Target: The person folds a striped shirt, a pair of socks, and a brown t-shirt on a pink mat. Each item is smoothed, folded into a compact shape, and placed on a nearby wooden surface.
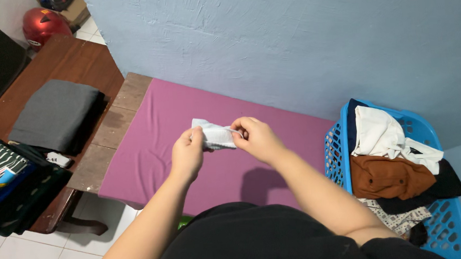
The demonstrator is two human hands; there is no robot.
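Two hands, the left hand and the right hand, share one small white cloth. One blue laundry basket stands by one purple-covered bench. One folded grey garment and one red helmet also show.

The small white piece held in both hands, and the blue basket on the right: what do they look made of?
The small white piece, pinched between the left hand and right hand, looks like soft matte fabric, perhaps cotton: it bends and creases limply. The blue basket looks like moulded plastic, slightly glossy, with a regular grid of holes in its wall.
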